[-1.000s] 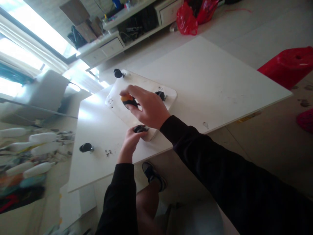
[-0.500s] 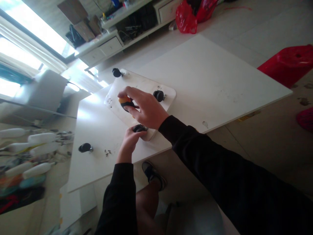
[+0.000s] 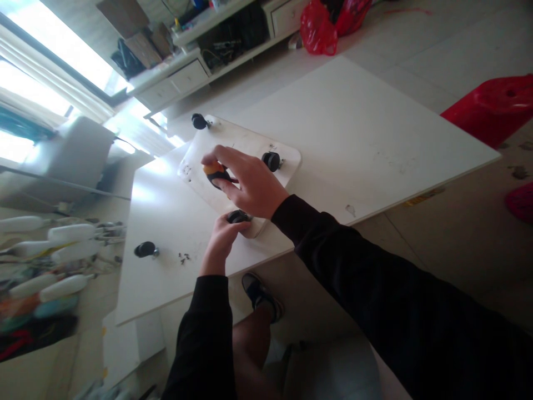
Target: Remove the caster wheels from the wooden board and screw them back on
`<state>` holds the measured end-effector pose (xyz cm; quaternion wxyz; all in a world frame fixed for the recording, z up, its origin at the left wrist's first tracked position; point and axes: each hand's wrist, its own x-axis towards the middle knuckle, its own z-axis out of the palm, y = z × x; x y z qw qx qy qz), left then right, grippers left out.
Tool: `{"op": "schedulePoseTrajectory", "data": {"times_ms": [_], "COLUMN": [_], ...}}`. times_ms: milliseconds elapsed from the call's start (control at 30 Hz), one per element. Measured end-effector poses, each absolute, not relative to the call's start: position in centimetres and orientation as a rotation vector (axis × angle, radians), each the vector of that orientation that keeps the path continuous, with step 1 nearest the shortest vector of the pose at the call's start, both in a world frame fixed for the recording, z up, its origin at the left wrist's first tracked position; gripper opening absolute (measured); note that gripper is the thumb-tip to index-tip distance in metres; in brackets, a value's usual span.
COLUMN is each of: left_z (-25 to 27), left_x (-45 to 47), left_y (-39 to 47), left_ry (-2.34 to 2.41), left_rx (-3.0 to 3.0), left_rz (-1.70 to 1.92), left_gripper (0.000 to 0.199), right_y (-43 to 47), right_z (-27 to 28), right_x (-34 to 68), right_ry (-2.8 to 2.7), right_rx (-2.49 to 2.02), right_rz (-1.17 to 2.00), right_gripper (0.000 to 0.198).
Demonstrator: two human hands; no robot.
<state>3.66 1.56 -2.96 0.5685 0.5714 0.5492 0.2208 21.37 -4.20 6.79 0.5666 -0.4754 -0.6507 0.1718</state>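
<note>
A white board [image 3: 245,141] with rounded corners lies on the white table, with black casters at several of its corners. My left hand [image 3: 219,239] is closed on the caster [image 3: 239,217] at the near corner. Above that caster, my right hand [image 3: 250,183] is wrapped round a screwdriver [image 3: 214,171] with an orange and black handle; its tip is hidden behind the hand. Another caster [image 3: 271,161] stands at the right corner, and one more [image 3: 199,121] at the far corner. The left corner bears only small holes.
A loose caster [image 3: 145,249] lies on the table [image 3: 400,122] at the left, beside several small screws [image 3: 184,258]. A red stool [image 3: 491,108] stands past the right edge. Beyond the table are a white cabinet [image 3: 187,78] and red plastic bags [image 3: 318,28].
Almost nothing differs. Both hands keep their holds on the caster and the screwdriver, and the view has shifted very slightly.
</note>
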Motion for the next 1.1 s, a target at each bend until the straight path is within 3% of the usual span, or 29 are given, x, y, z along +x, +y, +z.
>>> {"op": "schedulePoseTrajectory", "data": {"times_ms": [1100], "left_z": [-2.83], "left_x": [3.71], "left_y": [1.36], "left_ry": [1.229], "left_rx": [1.377], "left_rz": [0.569], "left_gripper": [0.033], "right_y": [-4.2], "right_z": [7.35], "right_x": [20.92], "right_ry": [-1.669], "right_rx": [-1.18], "right_rz": [0.363], "right_gripper": [0.028]}}
